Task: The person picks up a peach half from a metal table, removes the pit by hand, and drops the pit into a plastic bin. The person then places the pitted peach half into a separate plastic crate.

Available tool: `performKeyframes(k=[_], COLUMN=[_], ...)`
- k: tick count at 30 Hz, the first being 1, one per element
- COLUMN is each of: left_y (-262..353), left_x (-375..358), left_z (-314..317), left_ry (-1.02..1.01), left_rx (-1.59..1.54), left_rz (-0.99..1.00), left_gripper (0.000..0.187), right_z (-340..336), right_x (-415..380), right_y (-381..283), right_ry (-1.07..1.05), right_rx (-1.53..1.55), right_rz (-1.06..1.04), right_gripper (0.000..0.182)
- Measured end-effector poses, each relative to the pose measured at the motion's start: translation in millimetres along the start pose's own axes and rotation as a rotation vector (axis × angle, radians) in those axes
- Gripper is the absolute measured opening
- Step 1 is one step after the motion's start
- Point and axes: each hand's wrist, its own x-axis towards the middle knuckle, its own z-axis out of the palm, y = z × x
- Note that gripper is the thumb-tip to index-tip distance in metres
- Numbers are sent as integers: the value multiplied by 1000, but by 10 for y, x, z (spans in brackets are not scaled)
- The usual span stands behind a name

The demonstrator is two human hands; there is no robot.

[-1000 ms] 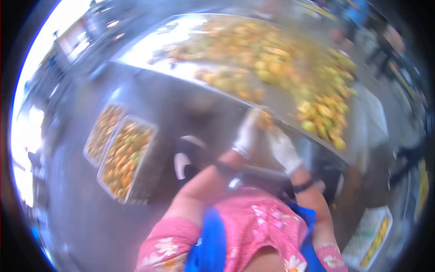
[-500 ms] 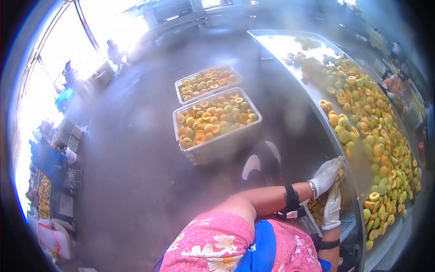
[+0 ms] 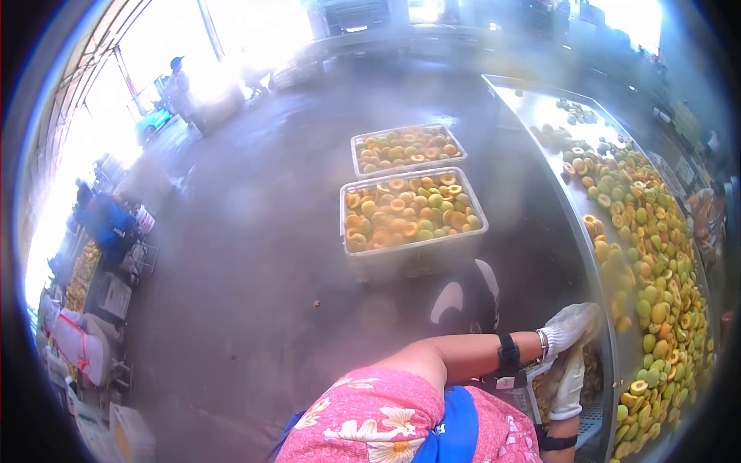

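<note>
My left hand [image 3: 570, 328], in a white knit glove, is beside the metal edge of the sorting table [image 3: 598, 285]. Its fingers curl inward, but motion and haze hide what they hold. Just below, my right hand [image 3: 570, 386], gloved too, points up toward the left one, its fingertips close to it and partly covered. Under the hands is a crate [image 3: 531, 401] with small brownish-yellow pieces in it. Halved yellow-green fruit, apparently peaches or apricots [image 3: 656, 309], lies heaped on the table to the right of both hands.
Two white crates of halved fruit, a nearer one [image 3: 413, 251] and a farther one [image 3: 409, 166], stand on the wet floor. A dark-and-white shoe [image 3: 463, 297] is close by. At left are a person in blue [image 3: 108, 220], a standing person [image 3: 179, 89] and a white tub [image 3: 131, 436].
The view has swung left, so the crates and table appear farther right and lower. Both hands remain close together beside the table edge; the yellowish bit between them is now blurred.
</note>
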Motion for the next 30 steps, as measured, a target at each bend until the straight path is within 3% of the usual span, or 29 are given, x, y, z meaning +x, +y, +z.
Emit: performKeyframes(k=[1, 3, 4, 5, 8, 12, 14, 15, 17, 18, 19, 20, 21, 22, 23, 24, 25, 27, 29, 30], left_y=[-11, -43, -4, -26, -122, -158, 79, 106, 120, -75, -312, -53, 264, 234, 326, 239, 331, -57, -51, -124], left_x=[-17, -51, -86, -95, -58, -57, -201, -215, -240, -173, -34, -151, -284, -231, -281, -256, -312, -123, -136, -85], left_z=[-19, -55, -76, -72, -11, 38, -7, -21, -7, 107, 252, 88, -30, -36, -43, -36, -25, -22, -20, -8], left_ry=[9, 71, 92, 92, 130, 35, -80, -72, -143, -70, 22, -12, -35, -47, -56, -54, -59, -122, -142, -118], left_rx=[1, 29, 130, 132, -40, -160, -31, -31, 29, -72, -282, -298, -168, -265, -362, -445, -521, -748, -784, -716], left_rz=[2, 53, 139, 145, 195, 241, 219, 220, 359, 314, 245, 275, 190, 164, 30, -33, -91, -100, -146, -123], left_gripper=[42, 41, 34, 34, 18, 23, 30, 30, 39, 43, 41, 35, 36, 39, 40, 39, 38, 41, 45, 48], right_z=[37, 134, 180, 191, 217, 111, 108, 30, -190, 45, 26, -24, -206, -251, -381, -400, -474, -187, -353, -272], right_x=[-9, -9, 13, 36, 10, 73, 71, 79, 67, -1, 119, 180, 295, 311, 417, 379, 419, 143, 261, 79], right_y=[-16, -75, -79, -59, -111, -141, -196, -191, -142, -234, -165, -116, -6, -10, 224, 160, 206, -59, 125, -56], right_ry=[-9, -150, -207, -209, -176, -150, 60, 53, -193, -329, -388, -306, -147, 17, -25, 151, 218, 248, 248, 268], right_rx=[-3, -170, 22, 22, 173, 247, 282, 277, 442, 408, 391, 410, 258, -77, -305, -758, -1111, -619, -570, -707], right_rz=[0, -206, -116, -121, 13, 58, 126, 129, 101, -25, -122, -67, -117, -181, -555, -689, -957, -591, -522, -507], right_gripper=[38, 37, 41, 41, 44, 42, 41, 41, 60, 62, 62, 60, 57, 51, 45, 42, 42, 42, 40, 32])
